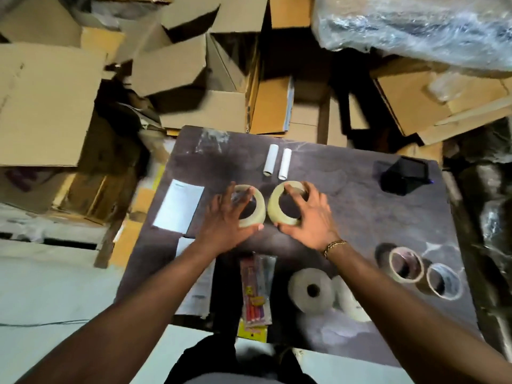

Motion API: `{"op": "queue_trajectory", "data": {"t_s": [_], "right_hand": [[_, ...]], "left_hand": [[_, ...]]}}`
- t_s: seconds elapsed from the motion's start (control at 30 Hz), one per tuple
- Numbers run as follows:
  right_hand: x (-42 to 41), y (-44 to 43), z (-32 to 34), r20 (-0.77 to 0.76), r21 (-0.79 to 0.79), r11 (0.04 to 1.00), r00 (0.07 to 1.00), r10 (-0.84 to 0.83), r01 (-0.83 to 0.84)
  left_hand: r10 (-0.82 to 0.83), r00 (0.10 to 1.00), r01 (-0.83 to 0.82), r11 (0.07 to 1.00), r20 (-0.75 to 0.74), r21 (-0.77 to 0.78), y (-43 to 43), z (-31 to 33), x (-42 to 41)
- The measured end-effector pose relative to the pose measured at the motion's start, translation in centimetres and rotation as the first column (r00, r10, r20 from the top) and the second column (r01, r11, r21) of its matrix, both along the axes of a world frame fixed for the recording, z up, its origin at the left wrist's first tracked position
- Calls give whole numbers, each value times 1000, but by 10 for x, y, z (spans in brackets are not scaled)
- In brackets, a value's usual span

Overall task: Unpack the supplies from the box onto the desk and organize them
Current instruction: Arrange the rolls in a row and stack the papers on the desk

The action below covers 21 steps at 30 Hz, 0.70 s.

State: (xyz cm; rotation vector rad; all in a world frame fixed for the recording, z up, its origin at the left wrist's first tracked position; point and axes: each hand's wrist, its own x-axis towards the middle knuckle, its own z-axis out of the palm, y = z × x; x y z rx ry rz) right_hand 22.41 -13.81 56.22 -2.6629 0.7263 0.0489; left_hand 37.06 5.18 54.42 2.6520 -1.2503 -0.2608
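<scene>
Two pale tape rolls lie flat side by side in the middle of the dark desk (360,206). My left hand (227,217) grips the left tape roll (259,203), fingers over its rim. My right hand (310,214) grips the right tape roll (274,206) the same way. Two white tubes (277,162) lie just beyond them. Nearer me are a pack of markers (253,292), two white rolls (310,289) and two more tape rolls (424,273) at the right.
A white paper pad (178,209) lies at the desk's left edge. A black object (401,176) sits at the far right. Open cardboard boxes (210,87) crowd the floor beyond the desk, with plastic wrap (415,26) at top right.
</scene>
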Motion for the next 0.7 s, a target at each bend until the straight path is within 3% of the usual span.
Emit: {"op": "queue_trajectory", "data": {"t_s": [0.33, 0.7], "right_hand": [[185, 31, -41, -118, 91, 994, 992, -49, 60], [268, 20, -72, -145, 81, 986, 981, -130, 143]], "left_hand": [[12, 1000, -14, 993, 20, 117, 14, -40, 181], [-47, 998, 44, 994, 31, 99, -20, -69, 274]]}}
